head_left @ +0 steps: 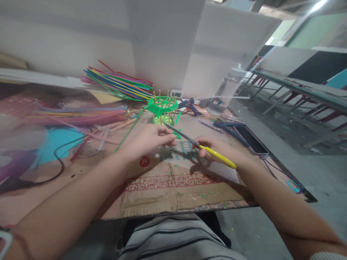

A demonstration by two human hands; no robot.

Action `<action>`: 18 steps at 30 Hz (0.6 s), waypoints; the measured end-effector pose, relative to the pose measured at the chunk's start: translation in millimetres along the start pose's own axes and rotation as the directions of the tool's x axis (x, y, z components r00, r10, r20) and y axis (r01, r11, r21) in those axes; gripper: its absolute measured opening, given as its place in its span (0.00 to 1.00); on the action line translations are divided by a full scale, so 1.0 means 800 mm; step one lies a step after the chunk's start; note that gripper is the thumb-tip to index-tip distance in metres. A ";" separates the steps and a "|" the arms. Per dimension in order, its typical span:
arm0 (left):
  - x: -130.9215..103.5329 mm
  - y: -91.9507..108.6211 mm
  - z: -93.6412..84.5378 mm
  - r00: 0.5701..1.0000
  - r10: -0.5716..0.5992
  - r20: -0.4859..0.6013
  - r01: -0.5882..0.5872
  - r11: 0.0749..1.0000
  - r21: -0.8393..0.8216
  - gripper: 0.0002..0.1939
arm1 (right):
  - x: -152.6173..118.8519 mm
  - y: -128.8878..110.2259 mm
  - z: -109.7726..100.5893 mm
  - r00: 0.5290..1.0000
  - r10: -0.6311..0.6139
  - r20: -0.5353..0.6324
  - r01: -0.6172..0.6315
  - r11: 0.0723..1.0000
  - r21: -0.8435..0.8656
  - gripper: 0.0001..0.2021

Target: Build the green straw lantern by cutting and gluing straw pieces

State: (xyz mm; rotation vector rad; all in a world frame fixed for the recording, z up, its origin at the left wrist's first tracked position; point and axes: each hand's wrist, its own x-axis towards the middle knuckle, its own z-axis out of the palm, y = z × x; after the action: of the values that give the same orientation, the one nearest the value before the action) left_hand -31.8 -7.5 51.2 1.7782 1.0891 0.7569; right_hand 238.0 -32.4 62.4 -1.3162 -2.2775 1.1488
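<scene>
My right hand point(208, 147) grips a pair of scissors point(217, 156) with yellow handles. Their metal blades point up and left, past the fingertips of my left hand point(158, 139). The left fingers are curled together; whether anything small sits between them I cannot make out. Just beyond stands a small round frame of wooden sticks point(170, 117) wrapped with a bright green pipe-cleaner band point(159, 107) above a green base. Short green pieces point(177, 133) lie on the cardboard point(151, 200) beside it. A long green strip point(131, 129) slants across the table left of the frame.
Bundles of coloured pipe cleaners point(121, 85) lie at the back left. Behind the frame is a blue glue gun point(191, 106). On the right are a clear bottle point(225, 92), dark-handled pliers point(231, 131) and a phone point(252, 139). A black cable point(61, 159) curls on the left.
</scene>
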 end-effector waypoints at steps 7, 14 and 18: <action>-0.010 0.025 -0.015 0.997 -0.053 -0.056 0.055 0.998 0.031 0.12 | 0.008 0.006 -0.010 0.991 0.037 -0.130 -0.056 0.988 -0.144 0.24; -0.001 0.014 -0.035 0.968 -0.053 -0.245 0.041 0.998 -0.054 0.12 | 0.018 0.028 0.003 0.987 -0.130 -0.092 0.082 0.911 -0.403 0.26; 0.001 0.006 -0.033 0.973 -0.055 -0.225 0.065 0.997 0.037 0.16 | 0.018 0.026 0.014 0.977 -0.208 -0.042 0.171 0.887 -0.430 0.26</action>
State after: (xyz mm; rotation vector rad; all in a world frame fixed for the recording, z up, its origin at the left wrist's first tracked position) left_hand -51.9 1.8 66.2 1.7181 1.3112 0.9194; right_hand 236.1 -20.7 37.2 -1.2103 -2.6149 0.5335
